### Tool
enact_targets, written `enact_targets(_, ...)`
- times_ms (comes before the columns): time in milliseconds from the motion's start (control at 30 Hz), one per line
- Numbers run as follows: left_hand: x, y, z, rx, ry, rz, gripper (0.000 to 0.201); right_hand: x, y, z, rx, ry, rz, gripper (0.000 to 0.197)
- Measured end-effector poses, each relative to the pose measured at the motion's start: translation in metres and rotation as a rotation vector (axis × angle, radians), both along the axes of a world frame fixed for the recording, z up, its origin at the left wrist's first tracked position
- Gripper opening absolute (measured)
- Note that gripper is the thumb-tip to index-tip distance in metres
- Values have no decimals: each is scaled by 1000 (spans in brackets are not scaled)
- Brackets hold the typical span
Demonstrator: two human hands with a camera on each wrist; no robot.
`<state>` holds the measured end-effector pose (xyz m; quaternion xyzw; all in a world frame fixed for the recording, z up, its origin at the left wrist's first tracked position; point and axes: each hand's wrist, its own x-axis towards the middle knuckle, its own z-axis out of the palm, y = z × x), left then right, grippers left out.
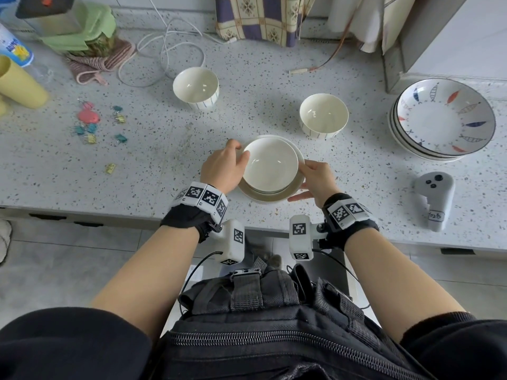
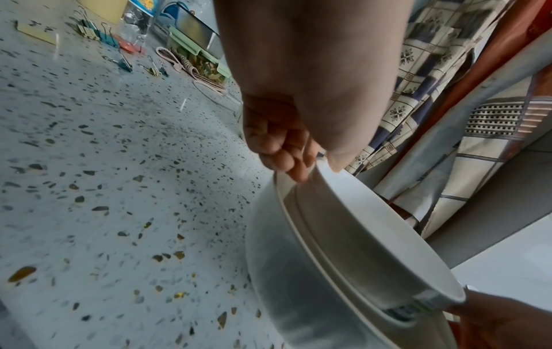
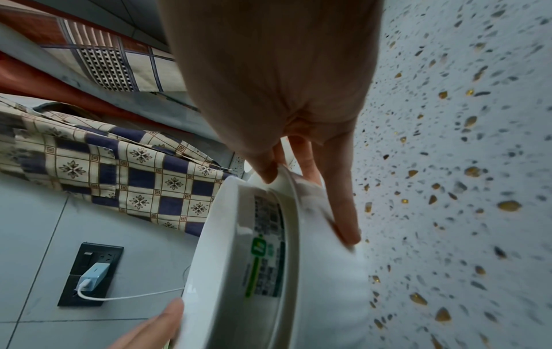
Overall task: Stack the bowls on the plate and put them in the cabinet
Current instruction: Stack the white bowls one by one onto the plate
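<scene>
Resting on plate (image 1: 248,191): one white bowl (image 1: 270,166); left hand (image 1: 223,167) and right hand (image 1: 318,179) fingers pinching plate rim, bench (image 1: 164,149) beneath.

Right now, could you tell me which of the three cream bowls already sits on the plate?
The nearest bowl, between both hands, rests on the plate; the other two stand farther back on the bare counter.

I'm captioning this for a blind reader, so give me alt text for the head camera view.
Two hands, left hand and right hand, hold a cream plate with a white bowl on it, at the front of a speckled counter. Two more bowls stand behind it, and a stack of fish-patterned dishes stands at right.
</scene>
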<state>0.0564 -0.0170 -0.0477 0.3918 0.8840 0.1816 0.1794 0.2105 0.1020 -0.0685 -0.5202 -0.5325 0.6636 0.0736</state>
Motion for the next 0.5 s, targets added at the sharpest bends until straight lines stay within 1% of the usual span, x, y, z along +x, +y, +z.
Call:
enact_targets(133, -20, 2, 4, 20, -25, 35, 39, -12, 2, 4, -3, -11, -21, 23)
enact_targets(367, -67, 9, 6, -10, -91, 73, 41, -43, 11, 11, -20, -22, -64, 17)
enact_targets(500, -100, 14, 1, -28, -117, 142, 44, -64, 15, 14, -29, -30, -95, 17)
